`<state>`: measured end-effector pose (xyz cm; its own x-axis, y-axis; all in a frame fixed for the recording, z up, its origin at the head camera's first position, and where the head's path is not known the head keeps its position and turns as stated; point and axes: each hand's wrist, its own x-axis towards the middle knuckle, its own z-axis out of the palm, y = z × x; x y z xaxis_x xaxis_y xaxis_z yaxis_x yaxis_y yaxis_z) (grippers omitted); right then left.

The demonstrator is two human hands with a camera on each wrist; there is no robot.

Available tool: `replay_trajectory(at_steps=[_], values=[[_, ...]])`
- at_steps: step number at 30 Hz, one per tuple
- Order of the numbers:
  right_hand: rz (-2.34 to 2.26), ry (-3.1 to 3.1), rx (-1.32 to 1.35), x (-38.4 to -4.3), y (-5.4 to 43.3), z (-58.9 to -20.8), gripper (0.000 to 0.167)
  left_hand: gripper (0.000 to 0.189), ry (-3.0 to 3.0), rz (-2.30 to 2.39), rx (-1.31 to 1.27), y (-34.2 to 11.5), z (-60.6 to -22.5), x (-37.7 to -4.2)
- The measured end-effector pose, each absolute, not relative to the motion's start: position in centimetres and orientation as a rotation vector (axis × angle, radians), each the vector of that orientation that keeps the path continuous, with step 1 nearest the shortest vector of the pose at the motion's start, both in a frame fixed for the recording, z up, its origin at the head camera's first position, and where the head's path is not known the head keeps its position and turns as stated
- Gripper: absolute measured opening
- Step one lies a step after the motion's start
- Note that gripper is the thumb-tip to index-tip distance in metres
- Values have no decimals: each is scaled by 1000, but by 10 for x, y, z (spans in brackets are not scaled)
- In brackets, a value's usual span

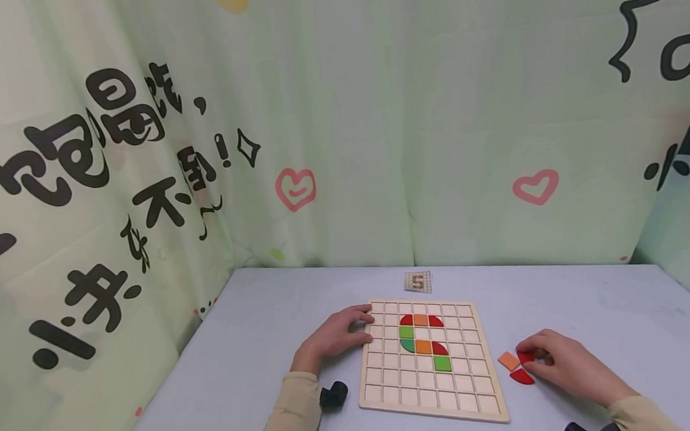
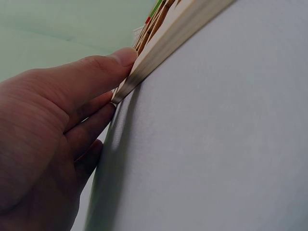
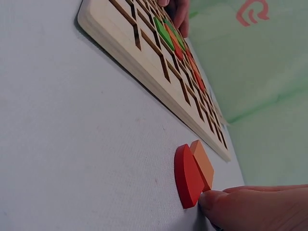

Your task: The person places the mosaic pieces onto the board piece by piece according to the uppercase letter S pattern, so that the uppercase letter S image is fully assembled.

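On the table lies a wooden grid board (image 1: 403, 378) with raised dividers. Red, orange, green and teal pieces sit in some of its squares, forming a bent line. My left hand (image 1: 334, 335) touches the board's left edge with thumb and fingertips, the fingers fairly straight; the left wrist view shows the thumb (image 2: 126, 57) against the rim. Right of the board, my right hand (image 1: 568, 364) pinches a red quarter-circle piece (image 1: 525, 358), partly covered by the fingers. Beside it lie an orange square piece (image 1: 509, 361) and another red quarter-circle piece (image 3: 187, 175).
A small card (image 1: 418, 282) with a printed grid pattern lies behind the board. The white-covered table (image 1: 586, 300) extends around the board. Behind it hangs a pale green curtain (image 1: 350, 111) with black characters and pink hearts.
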<state>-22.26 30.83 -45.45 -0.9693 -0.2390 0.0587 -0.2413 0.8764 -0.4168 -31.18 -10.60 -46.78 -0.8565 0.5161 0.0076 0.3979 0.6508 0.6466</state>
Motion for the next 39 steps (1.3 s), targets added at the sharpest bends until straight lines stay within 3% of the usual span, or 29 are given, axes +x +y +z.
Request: replay_trajectory(at_steps=[23,39], values=[[691,-2995,360,-226,304,-455,34,38,2698,973,749,-106,-470,-314],[690,-3014,372,-228,302,-456,29,38,2702,959,752,-106,-470,-314]])
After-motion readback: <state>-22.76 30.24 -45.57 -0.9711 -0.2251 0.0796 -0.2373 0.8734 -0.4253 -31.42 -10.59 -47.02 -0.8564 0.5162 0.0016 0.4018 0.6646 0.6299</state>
